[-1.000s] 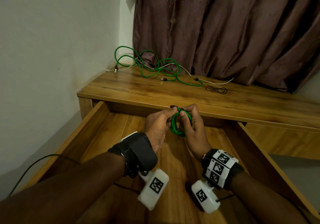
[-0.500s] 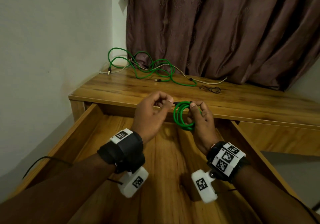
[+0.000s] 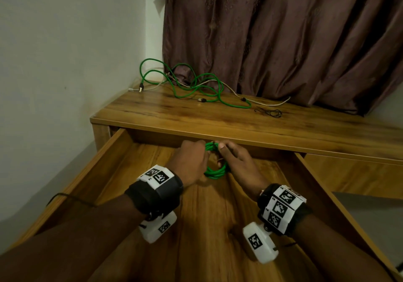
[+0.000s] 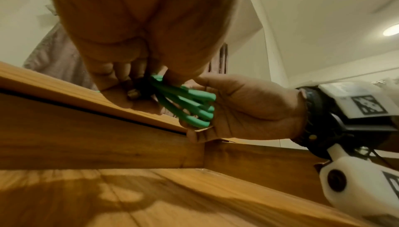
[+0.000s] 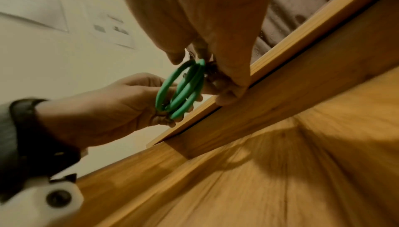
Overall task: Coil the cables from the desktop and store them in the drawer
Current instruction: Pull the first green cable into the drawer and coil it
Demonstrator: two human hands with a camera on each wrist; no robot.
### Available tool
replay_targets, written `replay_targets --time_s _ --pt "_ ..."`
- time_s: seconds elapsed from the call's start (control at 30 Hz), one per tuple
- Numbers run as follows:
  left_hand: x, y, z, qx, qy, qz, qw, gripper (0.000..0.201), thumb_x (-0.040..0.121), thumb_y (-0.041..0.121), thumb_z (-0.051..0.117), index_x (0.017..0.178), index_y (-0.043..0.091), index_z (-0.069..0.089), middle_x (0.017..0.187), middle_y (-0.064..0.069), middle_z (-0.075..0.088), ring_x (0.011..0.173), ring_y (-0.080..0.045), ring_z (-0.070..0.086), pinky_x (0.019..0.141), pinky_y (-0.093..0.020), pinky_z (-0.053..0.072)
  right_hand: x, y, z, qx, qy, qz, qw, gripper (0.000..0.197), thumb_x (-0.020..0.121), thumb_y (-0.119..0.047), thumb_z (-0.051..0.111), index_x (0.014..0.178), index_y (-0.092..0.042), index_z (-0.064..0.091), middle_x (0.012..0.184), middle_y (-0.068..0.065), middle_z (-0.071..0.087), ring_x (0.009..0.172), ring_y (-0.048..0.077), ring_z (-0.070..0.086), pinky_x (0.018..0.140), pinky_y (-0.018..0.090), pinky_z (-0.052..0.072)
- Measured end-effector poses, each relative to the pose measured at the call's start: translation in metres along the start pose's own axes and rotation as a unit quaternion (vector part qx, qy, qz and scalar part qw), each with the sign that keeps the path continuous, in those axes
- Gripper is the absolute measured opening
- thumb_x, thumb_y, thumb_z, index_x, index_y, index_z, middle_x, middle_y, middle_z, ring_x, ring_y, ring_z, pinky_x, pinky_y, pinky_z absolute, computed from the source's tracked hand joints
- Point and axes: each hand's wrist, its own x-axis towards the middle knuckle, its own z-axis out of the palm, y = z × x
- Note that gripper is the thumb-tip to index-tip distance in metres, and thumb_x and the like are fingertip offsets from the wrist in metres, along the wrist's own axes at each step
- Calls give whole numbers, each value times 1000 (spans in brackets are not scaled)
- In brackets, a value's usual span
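Now the left hand is back on the coiled green cable; half a second ago it hovered apart from the loops, curled on nothing, while the right hand alone held them; a second ago both hands were on the bundle as they are again. The hands have also moved farther and lower, to the far end of the open drawer, just under the front lip of the desktop; by my judgement the coil is being finished, perhaps its end tucked, before it is laid down, though nothing shows it released yet.

The fingers: the left hand's are curled round the left side of the loops, the strands lying across the palm in the right wrist view; the right hand's thumb and fingers are closed on the upper right of the coil, near a dark plug end; both hands are clamped on the cable, neither spread.

The coil hangs between the two hands above the drawer floor, not resting on it as far as I can tell; on the far left of the desktop a loose green cable lies tangled with a white cable, and a small black cable lies to their right, all uncoiled.
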Motion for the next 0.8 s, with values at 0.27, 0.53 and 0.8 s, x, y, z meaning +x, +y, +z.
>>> replay_targets --time_s 0.27,0.53,0.8 --pt "3 -13 3 -6 15 -24 1000 30 103 37 57 129 24 61 113 -8 68 97 -25 70 78 -42 63 -1 5 -1 -290 43 -34 956 24 100 -27 68 122 -18 71 103 -8 75 88 -2 68 75 16 54" --pt "1 -13 -7 -7 -16 -11 1000 30 102 33 62 129 22 68 114 -4 72 97 -17 72 83 -35 63 0 3 -2 -204 -6 68 977 22 103 -29 63 120 -17 71 105 1 78 96 17 75 90 49 61" --pt "2 -21 -37 38 -127 -2 991 42 103 53 50 98 19 76 81 1 68 76 -18 66 71 -36 54 -2 1 4 -166 11 125 978 15 101 -19 67 112 -13 75 97 8 79 85 20 78 76 37 65"
